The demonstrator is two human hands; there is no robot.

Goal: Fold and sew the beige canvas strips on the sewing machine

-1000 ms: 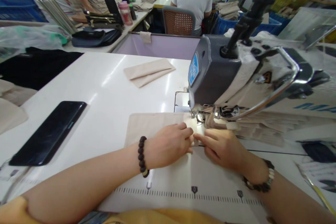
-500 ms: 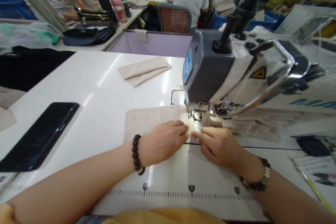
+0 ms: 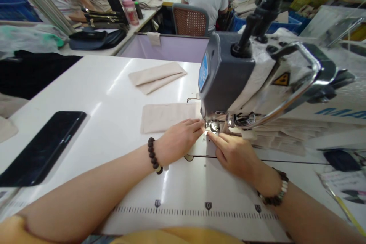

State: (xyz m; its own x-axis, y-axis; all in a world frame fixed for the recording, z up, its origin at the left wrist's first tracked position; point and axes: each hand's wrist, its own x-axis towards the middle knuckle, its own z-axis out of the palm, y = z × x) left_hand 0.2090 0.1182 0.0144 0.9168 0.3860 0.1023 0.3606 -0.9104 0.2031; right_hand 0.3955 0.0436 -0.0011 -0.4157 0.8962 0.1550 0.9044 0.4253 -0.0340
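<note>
You've got your left hand [image 3: 178,141] and right hand [image 3: 234,156] flat and unclamped, fingertips nearly meeting on the beige fabric panel [image 3: 168,117] at the presser foot [image 3: 213,126], and with most of it left of the foot, looks like a good stretch remains.

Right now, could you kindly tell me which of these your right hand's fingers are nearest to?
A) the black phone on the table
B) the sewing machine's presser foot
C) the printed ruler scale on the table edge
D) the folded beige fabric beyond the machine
B: the fingers of the right hand reach in right beside the presser foot under the sewing machine.
</note>
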